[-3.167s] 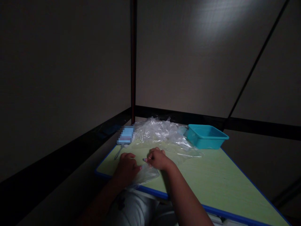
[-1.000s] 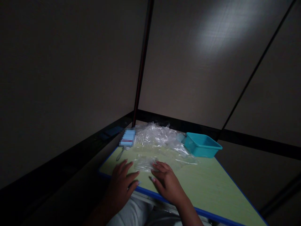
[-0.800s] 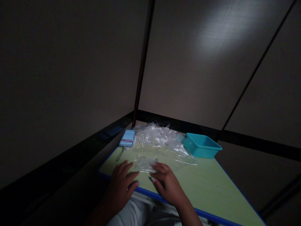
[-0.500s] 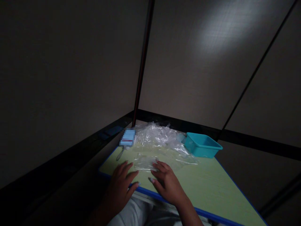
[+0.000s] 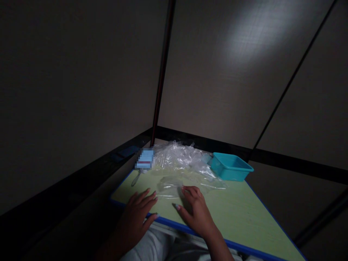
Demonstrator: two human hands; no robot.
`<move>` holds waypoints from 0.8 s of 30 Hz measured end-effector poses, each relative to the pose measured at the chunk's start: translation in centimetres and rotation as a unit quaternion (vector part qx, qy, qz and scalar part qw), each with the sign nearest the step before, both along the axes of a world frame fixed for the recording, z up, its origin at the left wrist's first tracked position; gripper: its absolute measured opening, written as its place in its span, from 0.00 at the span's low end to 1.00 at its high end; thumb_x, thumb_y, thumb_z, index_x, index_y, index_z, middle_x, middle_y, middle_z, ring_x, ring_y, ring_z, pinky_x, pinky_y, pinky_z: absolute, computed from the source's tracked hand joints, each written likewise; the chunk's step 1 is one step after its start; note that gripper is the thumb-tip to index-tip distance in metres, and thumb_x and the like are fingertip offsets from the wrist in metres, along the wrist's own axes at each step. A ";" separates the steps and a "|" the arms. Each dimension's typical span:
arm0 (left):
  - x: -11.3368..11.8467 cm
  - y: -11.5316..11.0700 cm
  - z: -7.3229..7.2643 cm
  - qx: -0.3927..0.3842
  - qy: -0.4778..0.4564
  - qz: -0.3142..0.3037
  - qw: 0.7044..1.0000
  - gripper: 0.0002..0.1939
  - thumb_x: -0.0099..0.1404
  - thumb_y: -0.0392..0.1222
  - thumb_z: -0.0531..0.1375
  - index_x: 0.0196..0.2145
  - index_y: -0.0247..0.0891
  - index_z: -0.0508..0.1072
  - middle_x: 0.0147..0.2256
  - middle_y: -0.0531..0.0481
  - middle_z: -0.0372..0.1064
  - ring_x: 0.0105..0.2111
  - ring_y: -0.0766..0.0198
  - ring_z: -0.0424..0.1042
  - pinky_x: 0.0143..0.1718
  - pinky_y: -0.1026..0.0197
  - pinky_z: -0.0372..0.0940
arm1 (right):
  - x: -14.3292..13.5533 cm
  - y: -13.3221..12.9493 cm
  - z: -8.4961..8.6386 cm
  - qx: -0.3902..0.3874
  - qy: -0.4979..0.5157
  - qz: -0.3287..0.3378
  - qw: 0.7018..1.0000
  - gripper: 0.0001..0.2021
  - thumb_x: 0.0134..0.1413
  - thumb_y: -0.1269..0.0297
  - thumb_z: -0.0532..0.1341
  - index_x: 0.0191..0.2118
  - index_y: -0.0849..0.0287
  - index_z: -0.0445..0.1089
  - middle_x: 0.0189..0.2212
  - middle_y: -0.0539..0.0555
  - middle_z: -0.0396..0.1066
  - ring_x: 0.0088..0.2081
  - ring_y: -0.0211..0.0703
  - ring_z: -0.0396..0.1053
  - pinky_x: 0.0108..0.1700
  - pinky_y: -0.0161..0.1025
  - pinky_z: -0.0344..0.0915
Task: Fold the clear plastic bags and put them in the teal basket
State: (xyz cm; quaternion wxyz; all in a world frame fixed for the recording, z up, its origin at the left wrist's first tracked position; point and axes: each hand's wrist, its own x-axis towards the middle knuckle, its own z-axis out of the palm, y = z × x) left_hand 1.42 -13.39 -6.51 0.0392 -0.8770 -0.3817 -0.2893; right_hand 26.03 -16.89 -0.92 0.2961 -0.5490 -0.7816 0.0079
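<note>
While the clear plastic sheet (image 5: 169,185) lies nearly flat on the bench (image 5: 244,214), lower centre, the plastic pile (image 5: 176,156) at frame centre is not yet flattened. Left hand (image 5: 137,213) and right hand (image 5: 196,211) flank the sheet, each grip spread open, clasping nothing.

Dim indoor rm corner, exact type unclear: plain panel walls (image 5: 206,90) w/ dark trim (image 5: 288,165), blue-edged table (image 5: 239,214).

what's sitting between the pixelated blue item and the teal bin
In the head view, a heap of crumpled clear plastic lies between the pixelated blue item and the teal bin.
</note>
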 end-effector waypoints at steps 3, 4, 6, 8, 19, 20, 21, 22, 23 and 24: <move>-0.2 0.1 -0.1 0.003 0.002 -0.005 1.000 0.20 0.64 0.48 0.53 0.54 0.47 0.62 0.55 0.52 0.61 0.56 0.56 0.56 0.54 0.48 0.53 | 1.0 -0.1 -0.5 0.014 0.013 -0.047 0.999 0.22 0.50 0.57 0.58 0.52 0.56 0.63 0.48 0.59 0.63 0.50 0.51 0.57 0.51 0.47 0.56; -0.2 0.2 -0.1 0.004 0.003 -0.006 1.000 0.21 0.64 0.48 0.53 0.54 0.47 0.62 0.55 0.52 0.61 0.56 0.56 0.56 0.54 0.49 0.53 | 1.3 -0.1 -0.7 0.017 0.015 -0.063 0.998 0.22 0.51 0.57 0.58 0.52 0.57 0.64 0.48 0.59 0.63 0.50 0.51 0.57 0.51 0.47 0.55; -0.2 0.2 -0.2 0.008 0.002 -0.009 1.000 0.21 0.63 0.48 0.54 0.54 0.48 0.62 0.54 0.52 0.61 0.56 0.56 0.57 0.53 0.49 0.54 | 2.0 0.0 -1.1 0.015 0.019 -0.089 0.996 0.22 0.52 0.57 0.57 0.53 0.56 0.63 0.48 0.58 0.64 0.51 0.51 0.56 0.51 0.47 0.55; -0.3 0.3 -0.2 0.012 -0.002 -0.012 1.000 0.21 0.63 0.49 0.54 0.54 0.47 0.62 0.54 0.51 0.62 0.55 0.55 0.57 0.53 0.50 0.56 | 2.6 0.2 -1.4 0.003 0.025 -0.107 0.994 0.23 0.53 0.56 0.56 0.55 0.54 0.60 0.49 0.57 0.64 0.52 0.51 0.56 0.51 0.48 0.54; -1.1 0.7 0.0 0.013 0.012 -0.026 1.000 0.21 0.62 0.49 0.55 0.53 0.46 0.63 0.53 0.52 0.63 0.54 0.56 0.59 0.52 0.52 0.59 | 5.3 0.0 -1.7 -0.030 0.061 -0.236 0.969 0.21 0.54 0.52 0.52 0.51 0.55 0.64 0.49 0.58 0.65 0.52 0.51 0.59 0.52 0.51 0.50; -1.2 0.8 0.2 0.014 0.011 -0.025 1.000 0.20 0.62 0.49 0.55 0.52 0.46 0.64 0.52 0.51 0.64 0.53 0.56 0.60 0.51 0.52 0.60 | 5.2 -0.4 -1.7 -0.029 0.055 -0.239 0.969 0.21 0.54 0.52 0.52 0.50 0.55 0.65 0.48 0.58 0.65 0.52 0.51 0.60 0.51 0.51 0.50; -1.3 0.9 0.4 0.018 0.008 -0.023 1.000 0.20 0.62 0.49 0.55 0.51 0.45 0.65 0.52 0.51 0.65 0.53 0.56 0.61 0.51 0.52 0.60 | 5.1 -0.9 -1.7 -0.029 0.049 -0.242 0.969 0.20 0.54 0.52 0.52 0.50 0.55 0.65 0.48 0.58 0.66 0.52 0.51 0.60 0.51 0.51 0.50; -1.3 1.1 0.6 0.022 0.004 -0.021 1.000 0.19 0.62 0.49 0.55 0.51 0.45 0.65 0.51 0.51 0.66 0.52 0.56 0.62 0.51 0.52 0.60 | 5.0 -1.4 -1.7 -0.029 0.043 -0.243 0.969 0.20 0.54 0.52 0.52 0.49 0.54 0.65 0.48 0.58 0.66 0.52 0.51 0.60 0.51 0.52 0.51; -1.2 1.3 0.9 0.026 -0.001 -0.019 0.999 0.19 0.62 0.49 0.55 0.50 0.45 0.66 0.51 0.50 0.66 0.52 0.56 0.62 0.51 0.52 0.60 | 4.9 -1.8 -1.8 -0.027 0.037 -0.244 0.969 0.20 0.54 0.52 0.52 0.49 0.53 0.65 0.48 0.57 0.66 0.52 0.51 0.60 0.50 0.52 0.52; -1.0 1.6 1.2 0.030 -0.007 -0.017 0.999 0.18 0.62 0.49 0.55 0.50 0.45 0.66 0.51 0.49 0.66 0.52 0.55 0.62 0.52 0.51 0.59 | 4.9 -2.2 -1.9 -0.023 0.033 -0.246 0.968 0.20 0.54 0.52 0.52 0.50 0.52 0.65 0.48 0.57 0.65 0.52 0.51 0.59 0.50 0.52 0.52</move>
